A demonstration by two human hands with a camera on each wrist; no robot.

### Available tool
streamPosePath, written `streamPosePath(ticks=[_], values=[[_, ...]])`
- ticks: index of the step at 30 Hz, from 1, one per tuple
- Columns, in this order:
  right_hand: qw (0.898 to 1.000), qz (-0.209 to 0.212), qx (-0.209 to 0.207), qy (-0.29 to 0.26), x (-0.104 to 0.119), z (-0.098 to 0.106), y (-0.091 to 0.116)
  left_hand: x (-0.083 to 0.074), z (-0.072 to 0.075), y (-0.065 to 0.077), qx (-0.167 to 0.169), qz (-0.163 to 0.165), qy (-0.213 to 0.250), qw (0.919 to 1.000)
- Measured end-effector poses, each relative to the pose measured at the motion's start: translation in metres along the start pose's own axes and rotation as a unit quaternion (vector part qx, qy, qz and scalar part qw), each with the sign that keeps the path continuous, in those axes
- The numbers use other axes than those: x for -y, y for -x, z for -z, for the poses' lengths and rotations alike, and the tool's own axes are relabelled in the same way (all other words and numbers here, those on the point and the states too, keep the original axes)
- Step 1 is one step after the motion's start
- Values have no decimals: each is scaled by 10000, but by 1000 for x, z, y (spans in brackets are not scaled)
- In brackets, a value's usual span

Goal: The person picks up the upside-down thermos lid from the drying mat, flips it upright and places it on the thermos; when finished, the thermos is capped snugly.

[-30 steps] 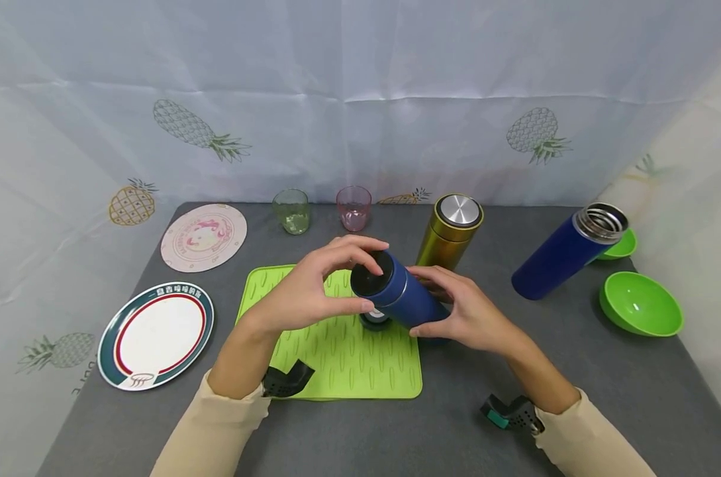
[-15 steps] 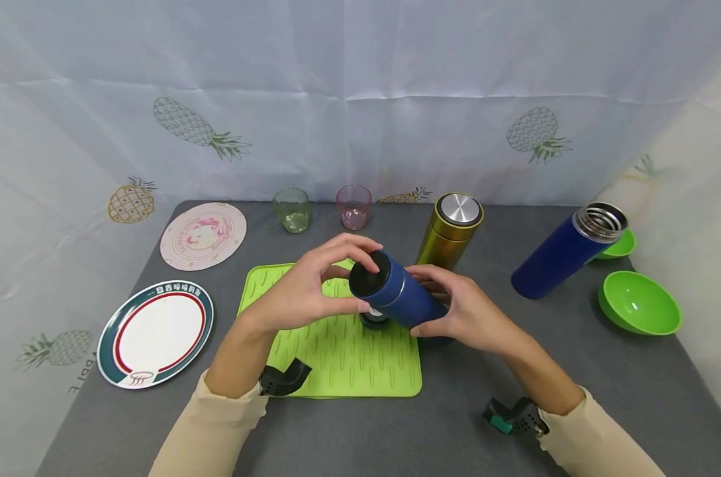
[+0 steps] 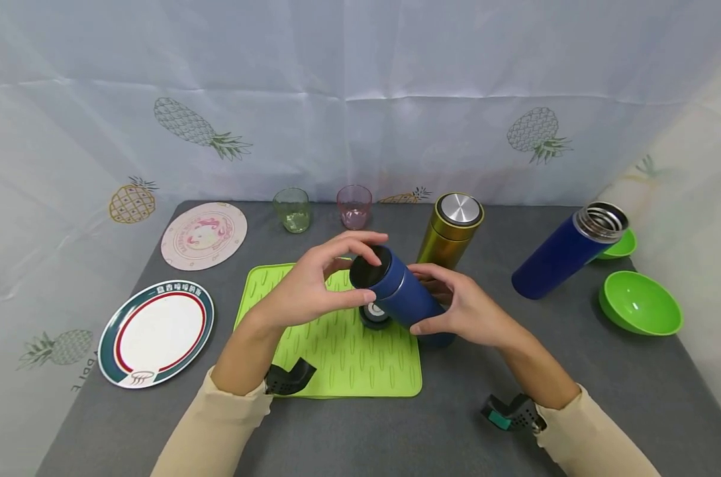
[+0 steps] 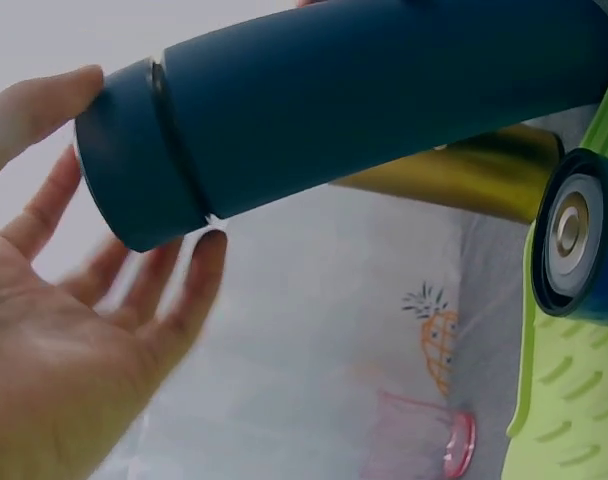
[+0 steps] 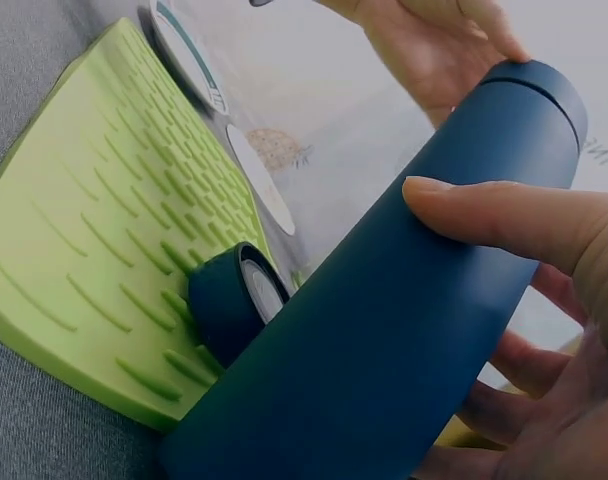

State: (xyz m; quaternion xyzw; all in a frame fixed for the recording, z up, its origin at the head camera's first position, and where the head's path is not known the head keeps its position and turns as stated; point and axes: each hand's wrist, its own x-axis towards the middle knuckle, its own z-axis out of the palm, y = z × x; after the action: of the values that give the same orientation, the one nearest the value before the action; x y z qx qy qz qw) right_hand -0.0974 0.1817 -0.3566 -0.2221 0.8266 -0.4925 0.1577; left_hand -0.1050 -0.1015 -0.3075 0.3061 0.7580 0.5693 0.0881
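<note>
Leaning over mat edge [image 3: 417,371]: held bottle [image 3: 409,296]

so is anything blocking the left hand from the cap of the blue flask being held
Nothing visible: the left hand holds the cap, and the right hand grips the blue flask. The loose blue lid on the ridged green mat sits lower down, not between hand and cap.

Lid [image 3: 375,318] on mat [image 3: 348,368], beside bottle [image 3: 409,299]

You have room on the gray table [image 3: 396,434] between you and the green mat [image 3: 336,366]. Behind your right hand [image 3: 464,308], a gold bottle [image 3: 445,240] blocks you; on the mat, a lid [image 3: 375,320] does.
</note>
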Motion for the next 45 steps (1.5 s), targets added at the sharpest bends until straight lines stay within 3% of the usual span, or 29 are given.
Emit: streamPosePath(ticks=[5, 11, 18, 22, 25, 30, 32, 37, 40, 45], values=[[9999, -35, 96, 18, 2, -1, 0, 2, 0, -1, -189, 238, -313, 9990], [10000, -2, 95, 7, 2, 0, -2, 3, 5, 1, 95, -33, -73, 9999], [9999, 18, 142, 68, 1, 0, -2, 4, 1, -2, -208, 332, -457, 9982], [9999, 17, 155, 67, 2, 0, -2, 3, 5, 1, 130, 35, -228, 9997], [9999, 22, 149, 64, 1, 0, -2, 2, 7, 2, 255, 15, -199, 9995], [9998, 94, 91, 144, -1, 1, -1, -1, 1, -2, -90, 297, -595, 9977], [9997, 136, 7, 213, -2, 1, 0, -1, 0, -3, -119, 248, -657, 9975], [9991, 215, -161, 334, -3, 1, 2, -2, 2, 0, 227, -111, -437, 9987], [9989, 230, -193, 349, -4, 0, 2, -1, 5, 2, 420, -140, -344, 9984], [9988, 236, -245, 359, -3, -3, 1, -2, 1, 1, 107, 161, -599, 9980]])
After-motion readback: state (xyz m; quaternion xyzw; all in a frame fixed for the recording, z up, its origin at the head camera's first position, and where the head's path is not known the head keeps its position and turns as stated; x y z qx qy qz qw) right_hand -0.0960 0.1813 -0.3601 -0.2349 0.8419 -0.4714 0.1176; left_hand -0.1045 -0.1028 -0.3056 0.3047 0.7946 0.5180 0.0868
